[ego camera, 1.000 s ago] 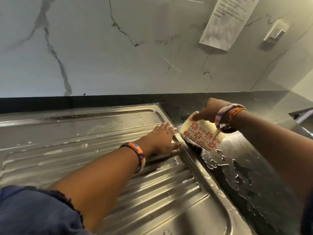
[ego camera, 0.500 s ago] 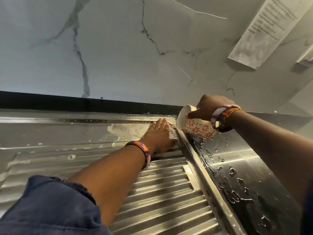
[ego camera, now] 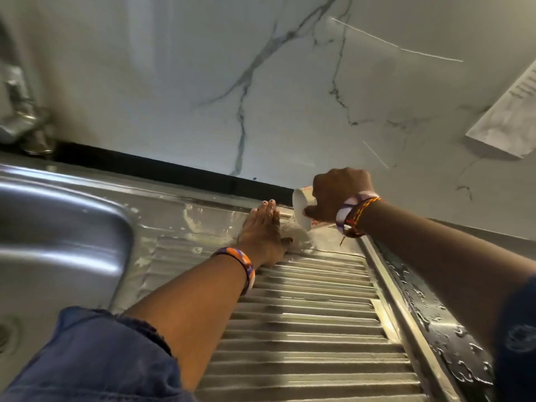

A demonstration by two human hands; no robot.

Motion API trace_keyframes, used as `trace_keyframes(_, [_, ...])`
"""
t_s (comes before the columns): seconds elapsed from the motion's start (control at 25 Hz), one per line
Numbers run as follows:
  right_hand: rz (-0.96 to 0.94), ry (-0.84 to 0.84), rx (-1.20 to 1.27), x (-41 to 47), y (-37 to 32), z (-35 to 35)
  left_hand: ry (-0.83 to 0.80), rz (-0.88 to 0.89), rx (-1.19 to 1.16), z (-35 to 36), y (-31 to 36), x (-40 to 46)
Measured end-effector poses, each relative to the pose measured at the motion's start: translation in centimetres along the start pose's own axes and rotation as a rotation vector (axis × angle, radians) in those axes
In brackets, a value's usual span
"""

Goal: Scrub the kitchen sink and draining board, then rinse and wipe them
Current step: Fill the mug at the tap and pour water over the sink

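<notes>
Shifted toward 10 o'clock along draining board (ego camera: 304, 329): right hand (ego camera: 338, 195) grasping tipped cup (ego camera: 301, 208), left hand (ego camera: 262, 233) flat, released. Best: pour slowly, rubbing under stream.

- Left hand (ego camera: 262, 232): flat, palm down, on the wet far end of the draining board (ego camera: 304, 329).
- Right hand (ego camera: 338, 198): grips a tilted cup (ego camera: 301, 210), mouth toward the left hand.
- Sink (ego camera: 63, 227): left of the board.
</notes>
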State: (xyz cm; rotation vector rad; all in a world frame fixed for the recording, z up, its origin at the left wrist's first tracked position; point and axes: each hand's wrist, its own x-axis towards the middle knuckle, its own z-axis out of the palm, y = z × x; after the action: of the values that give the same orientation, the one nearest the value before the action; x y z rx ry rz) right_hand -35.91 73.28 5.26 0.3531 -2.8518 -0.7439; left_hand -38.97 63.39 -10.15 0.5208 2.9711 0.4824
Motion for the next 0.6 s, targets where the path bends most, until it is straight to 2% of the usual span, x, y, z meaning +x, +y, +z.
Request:
trace_keyframes(0.24, [-0.239, 0.153, -0.053, -1.7, -8.6, -5.0, 0.008, -0.211, 0.098, -2.8, -6.9, -7.5])
trace_keyframes(0.6, [-0.447, 0.295, 0.055, -3.6, -21.1, -13.8, -0.036, -0.403, 0.127, -8.3, -17.4, -23.5])
